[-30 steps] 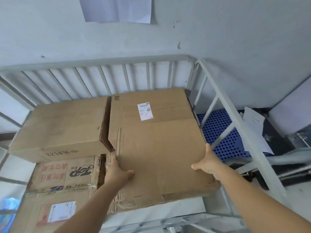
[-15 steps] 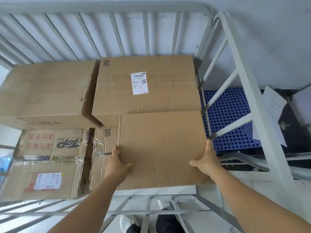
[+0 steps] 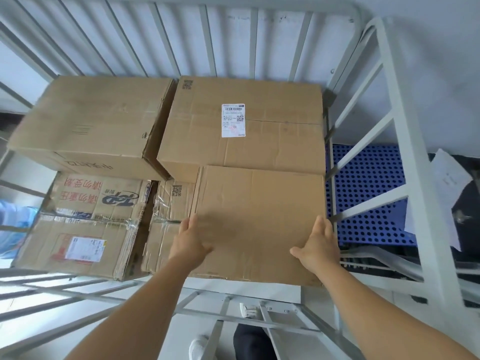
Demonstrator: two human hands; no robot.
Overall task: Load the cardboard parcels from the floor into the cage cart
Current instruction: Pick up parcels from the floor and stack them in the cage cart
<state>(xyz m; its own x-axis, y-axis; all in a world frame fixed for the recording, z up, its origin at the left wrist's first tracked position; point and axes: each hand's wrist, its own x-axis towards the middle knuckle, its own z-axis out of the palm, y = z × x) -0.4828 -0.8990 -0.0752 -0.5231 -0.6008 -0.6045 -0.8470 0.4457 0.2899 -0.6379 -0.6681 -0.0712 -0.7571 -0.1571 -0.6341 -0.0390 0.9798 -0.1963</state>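
Note:
I look down into the grey barred cage cart (image 3: pixel 355 14). A plain cardboard parcel (image 3: pixel 259 203) lies at its front right, on a taped parcel (image 3: pixel 166 203) with a QR code. My left hand (image 3: pixel 191 242) grips the plain parcel's left edge and my right hand (image 3: pixel 318 245) grips its right edge, thumbs on top. Behind it sits a parcel with a white shipping label (image 3: pixel 272 144). To the left, a plain parcel (image 3: pixel 93 120) rests on a parcel printed in red (image 3: pixel 98 196).
The cart's right side frame (image 3: pixel 405 157) stands close to my right hand. Beyond it lie a blue perforated panel (image 3: pixel 368 193) and a white paper sheet (image 3: pixel 446 178). The front rail (image 3: pixel 233 315) crosses below my arms, with my shoes (image 3: pixel 200 346) under it.
The plain parcel has come down from level with the labelled parcel's top to sit lower in front of it. Both hands kept their hold. My view has tilted downward.

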